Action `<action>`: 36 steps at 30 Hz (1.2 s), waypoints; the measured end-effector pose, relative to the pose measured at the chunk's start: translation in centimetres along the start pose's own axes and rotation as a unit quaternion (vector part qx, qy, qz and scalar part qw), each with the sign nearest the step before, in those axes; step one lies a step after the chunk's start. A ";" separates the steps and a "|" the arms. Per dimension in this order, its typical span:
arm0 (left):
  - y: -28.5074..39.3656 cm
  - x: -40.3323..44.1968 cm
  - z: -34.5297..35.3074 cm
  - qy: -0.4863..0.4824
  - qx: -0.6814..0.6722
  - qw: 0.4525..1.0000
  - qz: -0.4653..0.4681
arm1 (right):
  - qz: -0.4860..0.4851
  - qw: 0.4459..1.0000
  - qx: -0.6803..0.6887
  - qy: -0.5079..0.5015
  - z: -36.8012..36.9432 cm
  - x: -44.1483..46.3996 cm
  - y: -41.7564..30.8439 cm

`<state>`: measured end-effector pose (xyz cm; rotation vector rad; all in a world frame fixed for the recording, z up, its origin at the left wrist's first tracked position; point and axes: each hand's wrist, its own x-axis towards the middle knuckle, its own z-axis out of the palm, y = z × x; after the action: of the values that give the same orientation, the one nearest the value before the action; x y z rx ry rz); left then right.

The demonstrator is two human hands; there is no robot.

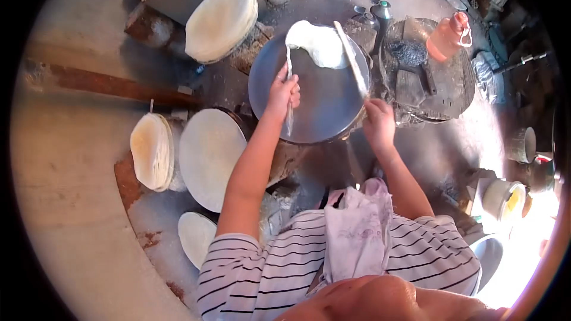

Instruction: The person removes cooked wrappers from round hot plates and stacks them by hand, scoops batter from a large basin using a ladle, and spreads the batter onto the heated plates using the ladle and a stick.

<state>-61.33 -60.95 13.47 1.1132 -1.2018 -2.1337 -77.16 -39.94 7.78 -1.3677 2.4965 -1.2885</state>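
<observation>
A large round dark griddle lies in front of me. White batter forms an uneven patch across its far part. My left hand is closed around a thin, whitish stick-like handle, held over the griddle's left side. The handle's far end meets the batter, and I cannot make out what shape that end has. At the griddle's right edge, my right hand grips a long flat wooden stick. Its blade reaches forward along the right side of the batter.
Stacks of pale round flatbreads stand behind left and at left. A pale round disc is nearer me. Right of the griddle, a worn wooden block carries a scraper and a pinkish-red jug. Dark bottles stand beyond.
</observation>
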 end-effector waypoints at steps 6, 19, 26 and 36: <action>0.2 1.8 0.8 0.079 0.103 0.991 0.045 | -0.059 0.998 0.013 0.000 2.4 4.5 -1.7; -1.6 -5.0 -3.3 0.159 0.093 0.981 0.060 | -0.081 0.994 0.052 -0.043 2.7 3.8 -0.7; -3.6 -8.2 -2.9 0.199 -0.012 0.978 0.055 | -0.113 0.990 -0.003 -0.083 1.3 6.3 -2.2; -3.5 -8.2 3.5 0.346 -0.051 0.929 0.120 | -0.227 0.940 0.088 -0.239 7.4 12.1 -0.3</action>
<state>-59.42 -51.66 15.00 1.4160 -0.8226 -1.4064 -81.62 -53.37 7.31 -1.9917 1.7681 -1.0225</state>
